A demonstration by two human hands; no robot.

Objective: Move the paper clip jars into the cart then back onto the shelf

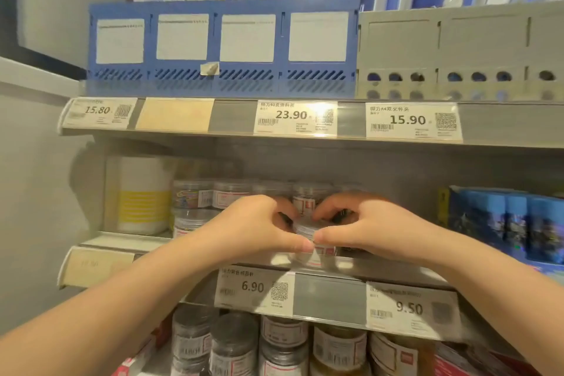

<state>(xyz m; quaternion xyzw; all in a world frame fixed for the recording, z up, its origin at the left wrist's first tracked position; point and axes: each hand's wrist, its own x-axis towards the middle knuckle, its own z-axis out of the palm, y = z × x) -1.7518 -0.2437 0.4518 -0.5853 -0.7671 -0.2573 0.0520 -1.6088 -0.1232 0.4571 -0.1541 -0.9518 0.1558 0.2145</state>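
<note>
Clear plastic paper clip jars point(195, 197) with white labels stand stacked on the middle shelf point(329, 290). Both my hands reach into that shelf side by side. My left hand point(259, 229) and my right hand point(360, 229) curl their fingers round one jar point(305, 230) at the front of the row, thumbs nearly touching at its near side. Most of that jar is hidden by my fingers. A second jar point(308, 200) shows just behind it.
A white and yellow box point(143, 195) stands left of the jars, blue packs point(500, 223) to the right. More jars point(235, 342) fill the shelf below. Blue file racks point(222, 49) and grey ones point(457, 52) sit on the upper shelf. No cart is in view.
</note>
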